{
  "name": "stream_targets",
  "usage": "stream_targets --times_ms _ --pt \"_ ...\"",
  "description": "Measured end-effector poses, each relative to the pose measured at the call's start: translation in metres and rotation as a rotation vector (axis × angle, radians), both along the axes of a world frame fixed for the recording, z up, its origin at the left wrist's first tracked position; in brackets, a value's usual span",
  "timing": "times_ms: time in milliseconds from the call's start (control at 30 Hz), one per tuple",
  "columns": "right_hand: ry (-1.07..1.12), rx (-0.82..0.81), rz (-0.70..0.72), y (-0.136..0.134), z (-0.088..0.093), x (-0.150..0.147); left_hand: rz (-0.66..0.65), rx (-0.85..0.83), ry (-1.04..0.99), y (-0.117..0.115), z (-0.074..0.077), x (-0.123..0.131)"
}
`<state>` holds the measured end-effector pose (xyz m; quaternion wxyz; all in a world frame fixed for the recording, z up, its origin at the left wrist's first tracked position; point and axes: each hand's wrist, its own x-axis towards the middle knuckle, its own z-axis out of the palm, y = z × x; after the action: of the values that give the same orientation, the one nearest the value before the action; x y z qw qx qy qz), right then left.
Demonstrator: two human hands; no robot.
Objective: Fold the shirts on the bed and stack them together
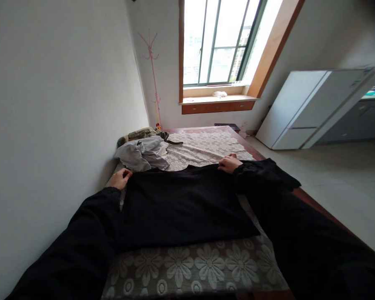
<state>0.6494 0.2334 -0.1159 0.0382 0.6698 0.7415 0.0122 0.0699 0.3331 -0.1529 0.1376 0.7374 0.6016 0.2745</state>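
A black garment lies spread flat on a bed covered with a flower-patterned lace spread. My left hand pinches the garment's far left corner, fingers closed on the cloth. My right hand grips the far right edge of the same garment, fingers curled over it. Both my arms are in black sleeves. A part of the black cloth hangs past my right wrist toward the bed's right side.
A heap of grey and olive clothes lies beyond the garment against the white wall. A pink coat stand stands in the corner beside the window. A white fridge stands right, across a bare floor.
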Motion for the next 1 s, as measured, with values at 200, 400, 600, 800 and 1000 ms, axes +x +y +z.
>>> stream_targets --times_ms 200,400,600,800,1000 --pt "-0.031 0.06 -0.026 -0.004 0.021 0.012 0.069 0.099 -0.069 -0.002 0.003 -0.007" --pt "-0.057 0.061 -0.041 -0.004 0.017 0.004 -0.04 -0.017 -0.011 0.004 -0.004 -0.004" --pt "-0.064 -0.006 -0.018 -0.003 0.009 -0.005 -0.061 -0.052 0.056 0.007 -0.01 0.006" --pt "-0.055 0.013 0.008 -0.017 0.015 0.008 -0.057 -0.017 0.052 0.001 -0.002 -0.003" --pt "-0.119 0.148 -0.094 -0.02 0.024 -0.004 0.079 -0.005 0.1 -0.002 0.011 -0.002"
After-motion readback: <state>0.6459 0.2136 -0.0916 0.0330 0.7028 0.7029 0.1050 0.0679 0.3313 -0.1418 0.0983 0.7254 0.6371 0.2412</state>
